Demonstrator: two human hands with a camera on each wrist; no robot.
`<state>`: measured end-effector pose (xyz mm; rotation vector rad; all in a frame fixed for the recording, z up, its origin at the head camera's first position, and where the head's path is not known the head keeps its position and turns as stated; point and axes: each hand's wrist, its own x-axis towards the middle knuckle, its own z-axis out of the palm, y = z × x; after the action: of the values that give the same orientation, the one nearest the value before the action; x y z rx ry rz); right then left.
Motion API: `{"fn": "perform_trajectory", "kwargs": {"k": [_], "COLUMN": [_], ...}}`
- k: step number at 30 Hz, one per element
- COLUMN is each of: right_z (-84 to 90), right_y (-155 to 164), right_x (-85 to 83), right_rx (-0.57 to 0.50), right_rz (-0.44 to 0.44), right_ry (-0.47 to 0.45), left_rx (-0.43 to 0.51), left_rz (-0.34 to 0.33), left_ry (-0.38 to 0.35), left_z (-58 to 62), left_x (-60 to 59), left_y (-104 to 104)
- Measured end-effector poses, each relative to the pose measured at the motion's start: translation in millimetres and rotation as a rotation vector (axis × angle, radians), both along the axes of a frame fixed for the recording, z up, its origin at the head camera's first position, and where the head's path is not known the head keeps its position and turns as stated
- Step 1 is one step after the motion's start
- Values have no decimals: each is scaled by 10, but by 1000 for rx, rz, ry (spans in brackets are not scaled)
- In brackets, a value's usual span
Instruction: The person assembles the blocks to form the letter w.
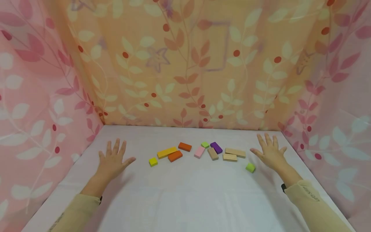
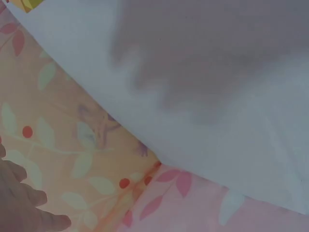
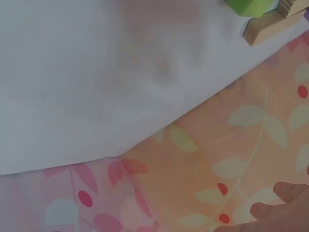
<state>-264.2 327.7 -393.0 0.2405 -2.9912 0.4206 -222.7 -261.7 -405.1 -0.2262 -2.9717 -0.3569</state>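
My left hand (image 1: pixel 112 163) is spread above the left part of the white table, holding nothing; the yellow cube (image 1: pixel 153 161) is the block nearest to it. On the right, my right hand (image 1: pixel 271 154) is likewise spread and holds nothing, close to a light green block (image 1: pixel 250 167). Between the hands lie a long yellow-orange block (image 1: pixel 166 152), two orange blocks (image 1: pixel 185 147), a pink block (image 1: pixel 199 151), a small green block (image 1: pixel 205 145), a purple block (image 1: pixel 216 147), a plain wooden block (image 1: pixel 213 154), a long wooden block (image 1: pixel 235 152) and a ridged wooden block (image 1: pixel 230 157).
Leaf-patterned cloth (image 1: pixel 185 71) hangs behind the table's far edge, with pink cloth walls (image 1: pixel 34 106) along both sides. The white tabletop (image 1: pixel 185 199) stretches in front of the blocks. Shadows of the hands fall on it in both wrist views.
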Motion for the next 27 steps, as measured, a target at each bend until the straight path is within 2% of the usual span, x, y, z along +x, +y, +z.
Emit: {"fn": "perform_trajectory", "kwargs": {"k": [8,15,23,27], "right_z": [-80,-130,-246,-297], "right_y": [-238,-568,-1057,-1307], "right_x": [-43,-127,-282,-397], "right_rx": [-145,-353,-492,-533], "right_rz": [70,141,165,208], "right_ry": [53,33,-3,-47], "left_rx": [13,27,2,9], "left_rz": [-45,-152,-254,-313], "left_ry": [-17,-9,-146,-187], "left_z": [-131,-279,-423,-435], "left_x": [-41,-123,-311,-420], "left_y": [157,308,571,677]}}
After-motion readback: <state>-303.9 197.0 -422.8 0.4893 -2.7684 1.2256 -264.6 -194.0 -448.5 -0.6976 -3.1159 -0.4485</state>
